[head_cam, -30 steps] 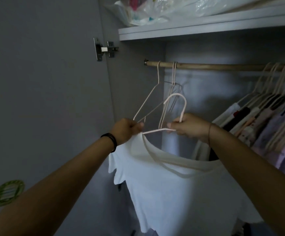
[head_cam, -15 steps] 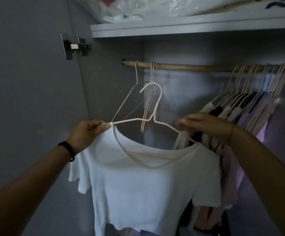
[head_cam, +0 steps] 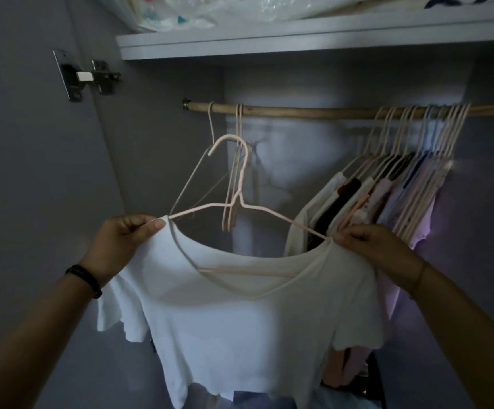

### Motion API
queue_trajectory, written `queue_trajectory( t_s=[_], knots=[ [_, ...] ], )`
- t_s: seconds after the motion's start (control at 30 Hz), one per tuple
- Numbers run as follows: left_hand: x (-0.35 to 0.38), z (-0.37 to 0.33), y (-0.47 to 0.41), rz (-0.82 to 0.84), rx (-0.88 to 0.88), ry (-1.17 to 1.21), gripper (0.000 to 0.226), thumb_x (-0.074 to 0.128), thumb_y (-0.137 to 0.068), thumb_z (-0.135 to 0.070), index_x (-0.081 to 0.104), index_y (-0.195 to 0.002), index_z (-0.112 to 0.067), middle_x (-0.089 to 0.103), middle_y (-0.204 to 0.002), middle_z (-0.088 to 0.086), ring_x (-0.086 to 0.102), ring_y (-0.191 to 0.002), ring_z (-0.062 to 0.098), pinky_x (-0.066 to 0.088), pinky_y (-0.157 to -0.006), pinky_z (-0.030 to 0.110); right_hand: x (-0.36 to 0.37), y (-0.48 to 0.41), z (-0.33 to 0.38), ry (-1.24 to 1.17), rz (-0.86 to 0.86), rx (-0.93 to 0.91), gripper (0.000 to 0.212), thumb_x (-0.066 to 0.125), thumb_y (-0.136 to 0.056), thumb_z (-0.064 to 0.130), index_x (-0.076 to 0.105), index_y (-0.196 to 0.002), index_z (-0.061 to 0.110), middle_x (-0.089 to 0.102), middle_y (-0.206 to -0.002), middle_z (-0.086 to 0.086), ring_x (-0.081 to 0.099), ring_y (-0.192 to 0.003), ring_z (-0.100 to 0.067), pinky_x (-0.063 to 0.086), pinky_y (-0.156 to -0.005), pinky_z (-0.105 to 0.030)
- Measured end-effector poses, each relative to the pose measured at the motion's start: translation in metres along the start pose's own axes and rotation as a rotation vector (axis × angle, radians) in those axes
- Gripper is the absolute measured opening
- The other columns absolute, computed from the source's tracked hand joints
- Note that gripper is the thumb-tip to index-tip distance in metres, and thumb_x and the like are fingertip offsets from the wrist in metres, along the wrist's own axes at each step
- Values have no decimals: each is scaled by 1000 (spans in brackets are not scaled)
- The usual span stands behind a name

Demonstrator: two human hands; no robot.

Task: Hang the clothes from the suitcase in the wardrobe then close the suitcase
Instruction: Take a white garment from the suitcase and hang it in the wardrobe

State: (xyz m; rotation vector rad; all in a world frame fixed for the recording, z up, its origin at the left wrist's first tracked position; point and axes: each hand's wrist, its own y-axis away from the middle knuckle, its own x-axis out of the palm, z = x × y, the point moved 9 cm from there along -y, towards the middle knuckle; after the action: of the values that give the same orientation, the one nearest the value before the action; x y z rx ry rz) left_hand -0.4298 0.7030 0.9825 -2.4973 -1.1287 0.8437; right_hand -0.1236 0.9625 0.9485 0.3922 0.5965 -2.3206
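A white T-shirt (head_cam: pixel 240 320) hangs on a thin pink hanger (head_cam: pixel 241 178) in front of the open wardrobe. My left hand (head_cam: pixel 121 243) pinches the shirt's left shoulder at the hanger's end. At the other shoulder, my right hand (head_cam: pixel 369 249) pinches the fabric over the wire. The hanger's hook points up, below the wooden rail (head_cam: pixel 313 112) and not on it. The suitcase is out of view.
A few empty hangers (head_cam: pixel 234 172) dangle from the rail's left part. Several hung garments (head_cam: pixel 387 190) crowd the right part. A shelf (head_cam: pixel 299 36) with plastic bags runs above. The open door with its hinge (head_cam: pixel 92 76) stands at left.
The hanger went into the shirt's neck and turned level. My right hand left the hook and moved out to the right shoulder. My left hand stayed on the left shoulder.
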Motion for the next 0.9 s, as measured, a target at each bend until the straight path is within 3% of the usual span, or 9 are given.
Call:
queue_trajectory(
  t_s=[0.1,0.27,0.4,0.53,0.6,0.67,0.77,0.9],
  knots=[
    [5,0,5,-9,5,-7,44,65,-87,-12,71,-63,-48,67,-65,-27,57,-63,-14,43,-62,2,2,0,5,25,-36,-24,16,65,-85,9,70,-76,-4,63,-68,-1,52,-59,8,40,-62,-3],
    [5,9,19,-37,-31,14,39,65,-87,-14,72,-66,-46,69,-68,-26,59,-64,-12,44,-62,3,12,8,3,0,-32,8,19,65,-84,7,66,-78,-11,63,-74,-11,53,-66,-1,42,-64,-8],
    [6,20,38,-38,-60,19,37,66,-86,-14,73,-65,-44,70,-69,-24,61,-65,-10,45,-61,4,21,17,-6,107,-24,25,14,67,-83,6,68,-69,2,62,-70,-5,54,-63,2,43,-66,-11],
    [11,36,58,-34,-95,-26,25,66,-86,-15,72,-72,-35,68,-70,-28,60,-66,-13,44,-62,3,25,23,-26,228,-165,88,21,68,-84,13,65,-63,16,63,-67,2,54,-63,-8,40,-63,-12],
    [14,43,67,-38,-99,-49,20,66,-86,-16,72,-76,-32,69,-72,-28,60,-67,-12,43,-62,4,24,25,-36,203,-280,151,26,65,-86,14,63,-61,12,63,-63,-3,58,-66,-21,46,-67,-24],
    [15,50,74,-46,-110,-51,17,65,-87,-16,72,-78,-28,69,-73,-28,60,-67,-11,43,-62,4,28,28,-48,1,-344,268,29,61,-90,15,62,-64,2,64,-63,-12,62,-71,-32,54,-66,-35],
    [15,61,83,-80,-156,-28,15,66,-87,-16,73,-79,-26,69,-72,-26,60,-66,-10,45,-61,6,59,34,-65,-611,-288,523,23,50,-96,13,63,-78,4,69,-61,-3,67,-61,-16,57,-56,-20],
    [16,73,96,-124,-218,26,17,66,-86,-14,73,-76,-26,69,-68,-21,59,-62,-8,46,-58,8,85,38,-70,-937,-219,642,21,46,-97,14,60,-83,8,63,-54,0,60,-46,-9,54,-50,-18]
  ],
)
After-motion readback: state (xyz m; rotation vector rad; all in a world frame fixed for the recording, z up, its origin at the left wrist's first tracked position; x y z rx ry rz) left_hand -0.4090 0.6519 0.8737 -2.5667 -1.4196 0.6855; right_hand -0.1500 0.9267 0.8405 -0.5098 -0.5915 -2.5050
